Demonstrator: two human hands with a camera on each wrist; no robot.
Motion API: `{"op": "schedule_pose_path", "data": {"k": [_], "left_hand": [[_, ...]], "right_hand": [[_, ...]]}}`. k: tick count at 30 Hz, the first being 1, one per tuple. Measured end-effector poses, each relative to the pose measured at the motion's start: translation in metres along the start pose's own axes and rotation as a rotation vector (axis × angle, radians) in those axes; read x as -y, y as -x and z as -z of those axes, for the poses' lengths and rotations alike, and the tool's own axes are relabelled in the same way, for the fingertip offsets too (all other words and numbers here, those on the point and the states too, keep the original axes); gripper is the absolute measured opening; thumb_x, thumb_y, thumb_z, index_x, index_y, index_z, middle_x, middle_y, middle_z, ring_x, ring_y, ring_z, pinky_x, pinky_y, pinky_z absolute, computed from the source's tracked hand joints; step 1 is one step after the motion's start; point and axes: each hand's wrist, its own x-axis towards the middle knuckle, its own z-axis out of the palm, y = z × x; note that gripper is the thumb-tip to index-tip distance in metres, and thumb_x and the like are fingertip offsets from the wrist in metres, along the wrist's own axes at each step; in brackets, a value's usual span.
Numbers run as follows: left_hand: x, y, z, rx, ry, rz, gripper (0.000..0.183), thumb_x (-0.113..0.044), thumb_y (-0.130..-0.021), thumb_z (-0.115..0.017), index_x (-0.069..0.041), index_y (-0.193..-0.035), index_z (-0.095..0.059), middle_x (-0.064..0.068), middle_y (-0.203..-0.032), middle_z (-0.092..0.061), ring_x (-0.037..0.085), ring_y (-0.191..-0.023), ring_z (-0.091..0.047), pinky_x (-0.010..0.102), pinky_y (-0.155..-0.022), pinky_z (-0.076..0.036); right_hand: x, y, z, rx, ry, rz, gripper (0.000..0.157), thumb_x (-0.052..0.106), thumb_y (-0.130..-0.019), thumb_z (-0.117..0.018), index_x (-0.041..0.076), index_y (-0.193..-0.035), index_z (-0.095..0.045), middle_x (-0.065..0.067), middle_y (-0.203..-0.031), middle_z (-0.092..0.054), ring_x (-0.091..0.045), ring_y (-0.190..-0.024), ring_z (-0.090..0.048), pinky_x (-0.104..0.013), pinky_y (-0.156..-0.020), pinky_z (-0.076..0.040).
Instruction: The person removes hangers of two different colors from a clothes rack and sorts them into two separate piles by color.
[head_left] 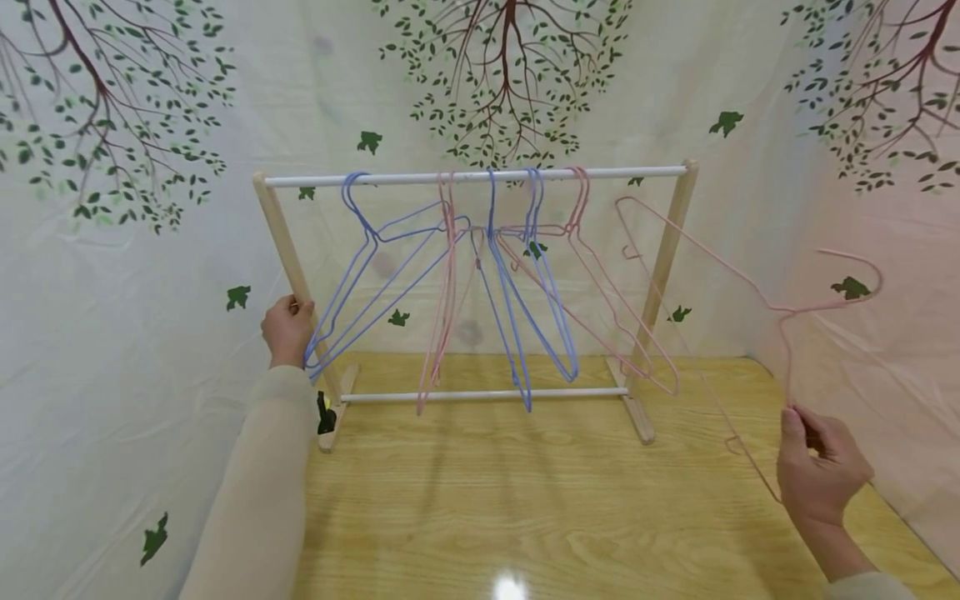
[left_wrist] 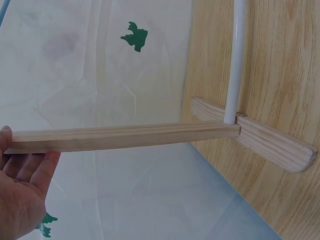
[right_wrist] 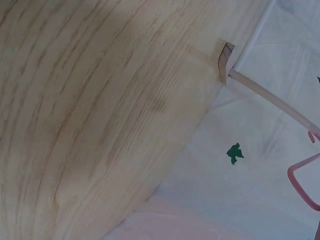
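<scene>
My left hand [head_left: 287, 332] grips the wooden left post [head_left: 281, 242] of a hanger rack; the left wrist view shows fingers [left_wrist: 46, 172] around that post. My right hand [head_left: 825, 467] pinches a pink wire clothes hanger [head_left: 813, 308] at the right, off the rack, its hook toward the right. Part of this hanger [right_wrist: 300, 187] shows at the right wrist view's edge, where the hand is mostly hidden. From the white top rail [head_left: 405, 178] hang several blue hangers [head_left: 372, 237] and pink hangers [head_left: 573, 225], some overlapping.
The rack stands on a wood-grain table [head_left: 465, 517], its feet [head_left: 637, 418] joined by a lower white bar [head_left: 480, 395]. Behind is a pale curtain [head_left: 187, 375] with printed leaves. A small black object [head_left: 326, 414] is by the left foot.
</scene>
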Motion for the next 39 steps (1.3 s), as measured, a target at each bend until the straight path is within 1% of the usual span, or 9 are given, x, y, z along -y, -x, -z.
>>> {"op": "schedule_pose_path", "data": {"k": [7, 14, 19, 24, 27, 31, 32, 36, 39], "left_hand": [[-0.002, -0.002, -0.002, 0.011, 0.002, 0.016, 0.042, -0.018, -0.105, -0.049, 0.005, -0.14, -0.051, 0.025, -0.134, -0.058, 0.04, -0.124, -0.055, 0.048, -0.105, -0.042], [-0.003, -0.006, -0.004, 0.008, 0.011, 0.025, 0.042, -0.018, -0.105, -0.05, 0.005, -0.139, -0.052, 0.025, -0.133, -0.058, 0.039, -0.123, -0.055, 0.047, -0.105, -0.043], [-0.003, -0.009, -0.006, 0.003, 0.013, 0.023, 0.041, -0.018, -0.105, -0.05, 0.005, -0.139, -0.052, 0.025, -0.133, -0.058, 0.039, -0.124, -0.055, 0.046, -0.105, -0.042], [-0.004, -0.011, -0.006, 0.017, 0.015, 0.025, 0.042, -0.019, -0.105, -0.049, 0.004, -0.14, -0.051, 0.025, -0.134, -0.058, 0.039, -0.125, -0.054, 0.046, -0.105, -0.042], [-0.004, -0.013, -0.007, 0.019, 0.013, 0.022, 0.043, -0.019, -0.105, -0.049, 0.004, -0.141, -0.051, 0.025, -0.134, -0.057, 0.039, -0.125, -0.054, 0.047, -0.105, -0.043], [-0.004, -0.014, -0.008, 0.011, 0.003, 0.015, 0.042, -0.019, -0.105, -0.05, 0.004, -0.14, -0.052, 0.025, -0.133, -0.058, 0.039, -0.124, -0.055, 0.047, -0.105, -0.043], [-0.004, -0.014, -0.008, 0.008, 0.003, 0.015, 0.042, -0.019, -0.105, -0.05, 0.005, -0.139, -0.052, 0.025, -0.133, -0.058, 0.039, -0.123, -0.055, 0.047, -0.105, -0.043], [-0.004, -0.013, -0.007, 0.004, 0.008, 0.024, 0.041, -0.018, -0.105, -0.05, 0.005, -0.139, -0.052, 0.025, -0.133, -0.058, 0.039, -0.124, -0.055, 0.046, -0.104, -0.043], [-0.004, -0.012, -0.007, -0.001, 0.012, 0.026, 0.041, -0.017, -0.104, -0.051, 0.005, -0.139, -0.052, 0.026, -0.133, -0.058, 0.039, -0.123, -0.056, 0.046, -0.104, -0.044]], "right_hand": [[-0.003, -0.004, 0.006, -0.032, 0.006, -0.028, 0.012, -0.004, -0.081, -0.071, -0.016, -0.083, -0.072, 0.009, -0.079, -0.07, 0.006, -0.067, -0.059, -0.009, -0.067, -0.043], [-0.014, -0.008, 0.019, -0.078, -0.014, -0.067, 0.012, -0.005, -0.08, -0.069, -0.016, -0.081, -0.072, 0.008, -0.076, -0.07, 0.005, -0.065, -0.058, -0.009, -0.066, -0.043], [-0.02, -0.015, 0.027, -0.115, 0.005, -0.089, 0.012, -0.006, -0.08, -0.067, -0.017, -0.082, -0.072, 0.011, -0.075, -0.069, 0.006, -0.064, -0.058, -0.009, -0.065, -0.043], [-0.023, -0.021, 0.032, -0.158, 0.052, -0.118, 0.016, -0.005, -0.081, -0.065, -0.019, -0.084, -0.071, 0.014, -0.073, -0.067, 0.008, -0.061, -0.056, -0.008, -0.063, -0.041], [-0.026, -0.023, 0.034, -0.172, 0.118, -0.139, 0.016, -0.004, -0.081, -0.064, -0.018, -0.085, -0.072, 0.017, -0.072, -0.066, 0.009, -0.059, -0.054, -0.007, -0.062, -0.04], [-0.03, -0.024, 0.036, -0.145, 0.234, -0.167, 0.018, 0.0, -0.084, -0.065, -0.015, -0.088, -0.073, 0.024, -0.073, -0.063, 0.013, -0.062, -0.052, -0.008, -0.065, -0.04], [-0.031, -0.024, 0.036, -0.134, 0.245, -0.171, 0.017, 0.001, -0.084, -0.066, -0.014, -0.088, -0.073, 0.024, -0.074, -0.063, 0.013, -0.063, -0.053, -0.009, -0.065, -0.04], [-0.031, -0.023, 0.038, -0.068, 0.29, -0.181, 0.021, 0.004, -0.087, -0.067, -0.015, -0.089, -0.072, 0.029, -0.075, -0.06, 0.015, -0.065, -0.051, -0.008, -0.066, -0.039], [-0.038, -0.02, 0.042, -0.009, 0.345, -0.2, 0.024, 0.006, -0.088, -0.067, -0.016, -0.092, -0.071, 0.032, -0.075, -0.057, 0.017, -0.064, -0.05, -0.004, -0.065, -0.039]]}}
